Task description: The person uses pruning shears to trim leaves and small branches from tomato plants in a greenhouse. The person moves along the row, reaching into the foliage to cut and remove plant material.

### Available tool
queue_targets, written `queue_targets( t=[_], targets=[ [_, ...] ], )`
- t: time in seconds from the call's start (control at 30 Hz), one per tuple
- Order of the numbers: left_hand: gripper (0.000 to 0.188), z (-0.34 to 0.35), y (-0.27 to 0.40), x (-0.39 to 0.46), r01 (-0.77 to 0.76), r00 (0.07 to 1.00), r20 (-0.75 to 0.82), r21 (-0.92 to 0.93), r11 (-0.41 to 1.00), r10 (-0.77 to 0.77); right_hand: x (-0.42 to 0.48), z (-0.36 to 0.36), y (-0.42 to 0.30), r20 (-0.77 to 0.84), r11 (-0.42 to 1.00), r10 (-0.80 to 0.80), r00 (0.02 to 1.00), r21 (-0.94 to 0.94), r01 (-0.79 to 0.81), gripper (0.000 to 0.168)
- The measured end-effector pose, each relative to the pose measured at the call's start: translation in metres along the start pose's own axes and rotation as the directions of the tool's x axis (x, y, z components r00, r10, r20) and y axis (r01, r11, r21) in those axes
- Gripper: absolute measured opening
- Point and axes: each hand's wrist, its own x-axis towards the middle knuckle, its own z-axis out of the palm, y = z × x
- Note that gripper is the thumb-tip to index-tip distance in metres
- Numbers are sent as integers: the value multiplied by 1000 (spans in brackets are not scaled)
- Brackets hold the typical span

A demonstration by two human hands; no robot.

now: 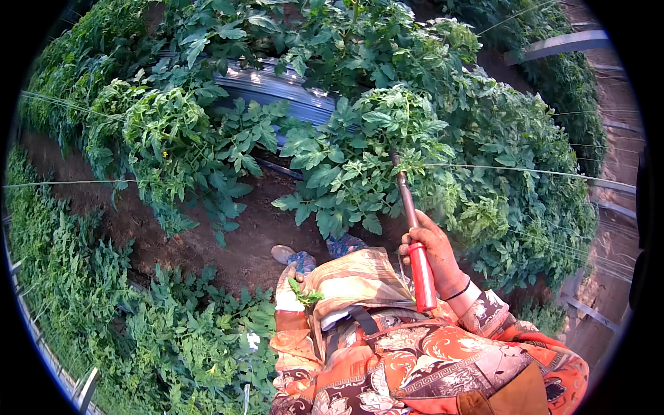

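Observation:
My right hand [433,254] is wrapped around a wand-like tool with a red grip [423,280] and a dark tube [405,194]. The tube's far end reaches into the leaves of a tomato plant [358,166], where its tip is partly hidden. A dark band circles my right wrist. Lower and to the left, my left hand [291,277] rests beside a striped cloth apron [358,275] tied at my waist. A small green leafy sprig [306,296] sticks out from that hand.
Tomato foliage rises in rows ahead and at left [98,332]. Thin lines [498,167] run across at plant height, close to the tool. Behind the leaves lies shiny ridged sheeting [280,91]. Bare soil [244,238] shows between the rows. Grey beams [565,45] stand at right.

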Motion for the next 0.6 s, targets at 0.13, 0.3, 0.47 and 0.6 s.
queue_targets(
  t=[0.13, 0.3, 0.47, 0.6],
  targets=[
    [24, -31, 25, 8, 4, 997, -81, 171, 985, 10, 4, 19, 19, -30, 999, -52, 998, 13, 52, 54],
    [35, -60, 91, -7, 25, 999, -26, 202, 979, -20, 5, 49, 54, -109, 991, -130, 985, 23, 134, 35],
    [33, -111, 172, -26, -29, 998, -49, 193, 981, 39, 5, 86, 74, -175, 979, -195, 965, 30, 203, 26],
    [32, -170, 225, -29, -103, 989, -86, 153, 983, 117, -18, 125, 87, -118, 976, -219, 969, -31, 217, 33]
  ],
)
